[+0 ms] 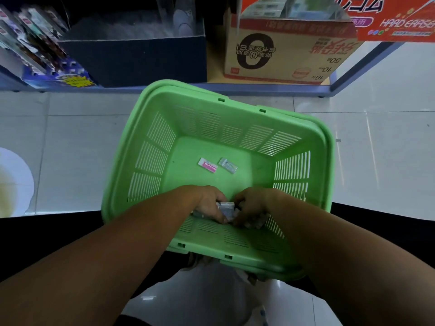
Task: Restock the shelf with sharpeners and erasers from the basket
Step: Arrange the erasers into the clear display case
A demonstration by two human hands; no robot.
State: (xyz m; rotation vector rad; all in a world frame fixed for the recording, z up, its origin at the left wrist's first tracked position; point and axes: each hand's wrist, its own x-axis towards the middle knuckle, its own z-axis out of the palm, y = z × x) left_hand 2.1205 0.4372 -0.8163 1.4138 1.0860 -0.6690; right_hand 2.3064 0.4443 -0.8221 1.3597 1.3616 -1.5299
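Low shelf (pixel 164 88) at the far side, green basket (pixel 131 137) on the floor near it, both hands inside.
At the basket's near wall, the left hand (pixel 208 202) and right hand (pixel 254 203) curl their fingers around small grey packets (pixel 227 209). A pink-labelled eraser (pixel 207 165) and a clear packet (pixel 227 165) lie loose mid-basket.

One green basket (pixel 131 161). Beyond the fingers (pixel 217 215) lie one pink-labelled eraser (pixel 207 165) and one clear packet (pixel 227 165). Among the fingers sit several small packets (pixel 227 208), their number unclear.
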